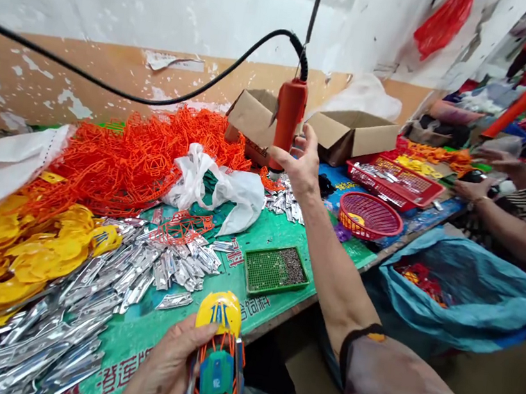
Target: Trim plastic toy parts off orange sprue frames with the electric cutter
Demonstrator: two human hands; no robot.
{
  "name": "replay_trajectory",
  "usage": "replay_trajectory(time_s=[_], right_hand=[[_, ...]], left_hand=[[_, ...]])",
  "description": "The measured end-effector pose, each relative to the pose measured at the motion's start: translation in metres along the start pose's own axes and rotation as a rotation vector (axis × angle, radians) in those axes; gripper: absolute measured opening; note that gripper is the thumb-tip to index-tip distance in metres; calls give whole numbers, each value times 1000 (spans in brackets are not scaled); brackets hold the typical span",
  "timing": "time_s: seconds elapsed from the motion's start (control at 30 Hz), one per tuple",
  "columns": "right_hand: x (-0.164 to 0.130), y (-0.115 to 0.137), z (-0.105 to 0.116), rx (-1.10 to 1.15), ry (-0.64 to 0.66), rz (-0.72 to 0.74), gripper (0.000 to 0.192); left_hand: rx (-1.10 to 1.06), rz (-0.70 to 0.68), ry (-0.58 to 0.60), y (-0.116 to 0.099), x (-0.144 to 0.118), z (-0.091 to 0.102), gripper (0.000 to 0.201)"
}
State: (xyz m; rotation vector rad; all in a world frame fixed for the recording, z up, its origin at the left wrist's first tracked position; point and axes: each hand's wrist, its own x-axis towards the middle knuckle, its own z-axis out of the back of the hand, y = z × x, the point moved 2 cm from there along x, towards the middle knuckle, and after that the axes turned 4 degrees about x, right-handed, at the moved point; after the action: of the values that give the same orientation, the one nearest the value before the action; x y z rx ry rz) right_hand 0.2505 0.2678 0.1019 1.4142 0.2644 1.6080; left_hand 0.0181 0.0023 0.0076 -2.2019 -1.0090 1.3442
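Note:
My left hand (pixel 168 359) is closed around a toy car with a yellow front piece (pixel 220 311), an orange open frame and a teal block in its middle. My right hand (pixel 300 166) is raised beside an orange electric screwdriver (pixel 289 116), which hangs upright from a cable. The thumb overlaps the tool's lower body and the fingers are apart; whether they touch it I cannot tell. Between the hands, a green tray (pixel 276 271) of small screws lies on the green table cover (pixel 231 290).
To the left are piles of silver parts (pixel 84 303), yellow shells (pixel 17 255) and orange frames (pixel 127 160). Cardboard boxes (pixel 353 131) stand behind the screwdriver. Right of my arm are a red basket (pixel 371 216) and a blue bag (pixel 461 313). A co-worker's arm (pixel 517 217) is at far right.

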Motion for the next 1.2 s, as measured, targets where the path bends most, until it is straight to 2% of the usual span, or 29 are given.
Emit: replay_trajectory(time_s=[0.1, 0.17, 0.33, 0.43, 0.57, 0.7, 0.83, 0.93, 1.03, 1.2], right_hand=[[12, -3, -16, 115, -145, -196, 101], [19, 2, -29, 132, -157, -191, 101], [37, 27, -63, 397, 40, -106, 75], [42, 46, -67, 513, 111, -102, 62], [27, 70, -51, 601, 166, -116, 57], [-12, 80, -23, 676, 196, -237, 45], [-58, 74, 1, 639, 189, -401, 46], [-83, 66, 13, 543, 152, -454, 42], [-97, 60, 21, 513, 76, -479, 38], [-103, 52, 27, 467, -35, -473, 31]], left_hand=[[16, 28, 5, -2, -1, -3, 29], [26, 36, 4, -3, 0, -3, 29], [37, 6, -7, -1, 3, -2, 32], [36, -8, -17, 0, 4, 0, 31], [24, -27, -17, 2, 6, 3, 31], [5, -39, -4, 5, 7, 3, 32], [-10, -32, -8, 9, 9, 0, 32], [0, -29, -2, 12, 12, -2, 34], [12, -20, -24, 15, 15, -3, 35], [41, -18, -34, 17, 18, -7, 35]])
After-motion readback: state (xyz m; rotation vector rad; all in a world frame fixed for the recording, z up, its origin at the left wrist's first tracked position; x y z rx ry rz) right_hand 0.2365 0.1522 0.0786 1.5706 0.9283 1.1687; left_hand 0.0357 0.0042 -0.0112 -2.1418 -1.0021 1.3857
